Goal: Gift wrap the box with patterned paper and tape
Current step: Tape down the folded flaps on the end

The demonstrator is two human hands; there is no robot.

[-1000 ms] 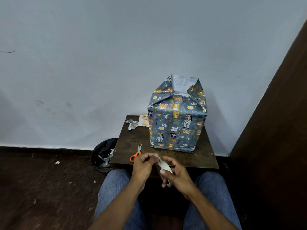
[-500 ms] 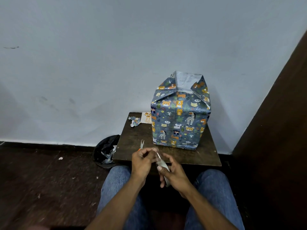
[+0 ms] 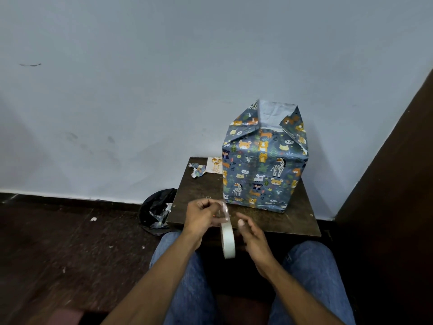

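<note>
The box (image 3: 262, 160), wrapped in blue animal-print paper, stands upright on the small dark wooden table (image 3: 199, 193), and its top flaps stick up unfolded. In front of the table my left hand (image 3: 202, 215) pinches the free end of clear tape. The white tape roll (image 3: 228, 240) hangs edge-on below that strip, between my hands. My right hand (image 3: 254, 238) is just right of the roll with fingers and thumb loosely extended, and I cannot tell whether they touch it.
A crumpled paper scrap (image 3: 197, 170) and a small card (image 3: 216, 165) lie at the table's back left. A black bin bag (image 3: 156, 211) with scraps sits on the floor left of the table. A dark wooden panel (image 3: 386, 184) rises at the right. My knees are under the table's front edge.
My right hand has let go of the roll and opened beside it. The left hand has pulled a length of tape upward. The scissors are now mostly hidden behind my left hand.
</note>
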